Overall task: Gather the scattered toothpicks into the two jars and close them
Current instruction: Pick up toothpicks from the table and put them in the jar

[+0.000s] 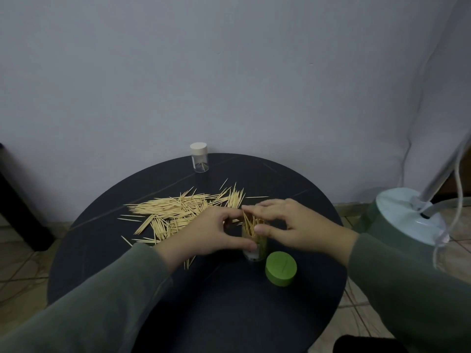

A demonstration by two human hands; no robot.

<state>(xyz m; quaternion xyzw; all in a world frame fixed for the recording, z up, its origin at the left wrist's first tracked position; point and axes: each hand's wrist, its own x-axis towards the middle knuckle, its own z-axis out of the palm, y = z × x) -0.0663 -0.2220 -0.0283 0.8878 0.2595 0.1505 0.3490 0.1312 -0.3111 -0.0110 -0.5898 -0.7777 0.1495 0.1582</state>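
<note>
Loading a bundle of toothpicks into the near jar.

Left hand (pixel 211 233) grips the open jar (pixel 254 247) near the tabletop (pixel 229 301) centre; right hand (pixel 288 225) fingers (pixel 254 206) pinch a bundle standing in its mouth, though the exact contact is partly hidden. Advice: keep the jar upright, tap the sticks parallel, then release. Loose toothpicks (pixel 178 210) lie left of it; green lid (pixel 281 268) just beside; capped second jar (pixel 199 157) at the far edge.

A home room: small round dark table (pixel 107 250) against a plain wall (pixel 229 72), tiled floor (pixel 23 266), floor-lamp base (pixel 407 217).
</note>
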